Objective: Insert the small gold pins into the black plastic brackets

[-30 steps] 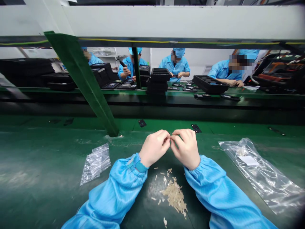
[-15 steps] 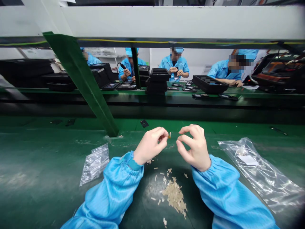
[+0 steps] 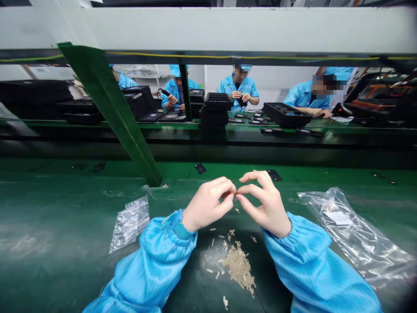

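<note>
One small piece point(image 3: 236, 194) at left grip point(image 3: 208, 203)

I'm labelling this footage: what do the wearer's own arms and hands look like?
The left hand and right hand wear no gloves. Long, loose, shiny blue sleeves gather at their ends, and a teal band shows at the left wrist.

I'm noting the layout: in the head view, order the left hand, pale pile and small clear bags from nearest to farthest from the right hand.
From the right hand:
1. Left hand: immediately left, fingertips practically meeting.
2. Pale pile: nearer the wearer, slightly left.
3. Small clear bags: well off to the left.
</note>
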Demonstrator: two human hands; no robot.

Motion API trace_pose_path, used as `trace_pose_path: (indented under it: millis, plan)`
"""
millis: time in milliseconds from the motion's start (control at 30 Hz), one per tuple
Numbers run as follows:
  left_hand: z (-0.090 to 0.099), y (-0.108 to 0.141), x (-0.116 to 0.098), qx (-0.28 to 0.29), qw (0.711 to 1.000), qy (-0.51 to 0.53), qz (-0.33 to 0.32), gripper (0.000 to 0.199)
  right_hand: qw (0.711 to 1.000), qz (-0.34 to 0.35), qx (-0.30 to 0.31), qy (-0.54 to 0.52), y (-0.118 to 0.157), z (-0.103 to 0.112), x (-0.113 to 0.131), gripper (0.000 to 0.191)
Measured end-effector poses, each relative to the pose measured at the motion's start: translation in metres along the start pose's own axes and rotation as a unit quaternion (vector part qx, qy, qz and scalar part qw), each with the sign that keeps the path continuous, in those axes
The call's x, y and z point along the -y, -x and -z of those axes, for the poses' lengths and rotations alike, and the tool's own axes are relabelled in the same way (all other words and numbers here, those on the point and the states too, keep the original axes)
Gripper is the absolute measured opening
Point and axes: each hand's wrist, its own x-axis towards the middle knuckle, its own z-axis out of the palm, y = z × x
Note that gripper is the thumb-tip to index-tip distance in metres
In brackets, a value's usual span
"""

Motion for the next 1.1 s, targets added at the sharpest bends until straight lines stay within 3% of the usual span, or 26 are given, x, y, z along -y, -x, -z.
trace_pose_path:
  millis: [233,500,833,1100]
  plan:
    - [0.0016,-0.0015,-0.0004,0.003,1.000,0.009,-0.001,0.011,0.999,-0.018,0.023,-0.034,-0.0010,0.0029,-0.0016,0.008]
    - [0.0013,-0.0008,-0.0017,0.003,1.000,0.004,-0.004,0.011,0.999,0.026,0.010,0.019,0.0002,-0.0019,-0.0024,0.004]
    - [0.0033,-0.0025,0.0012,0.009,1.000,0.006,0.005,0.011,0.996,0.066,0.047,0.026,-0.0009,0.0006,-0.0075,0.008]
    - [0.0047,-0.0019,0.0020,0.011,1.000,0.020,0.010,0.010,0.998,0.054,0.027,0.026,0.0000,-0.0005,-0.0054,0.004]
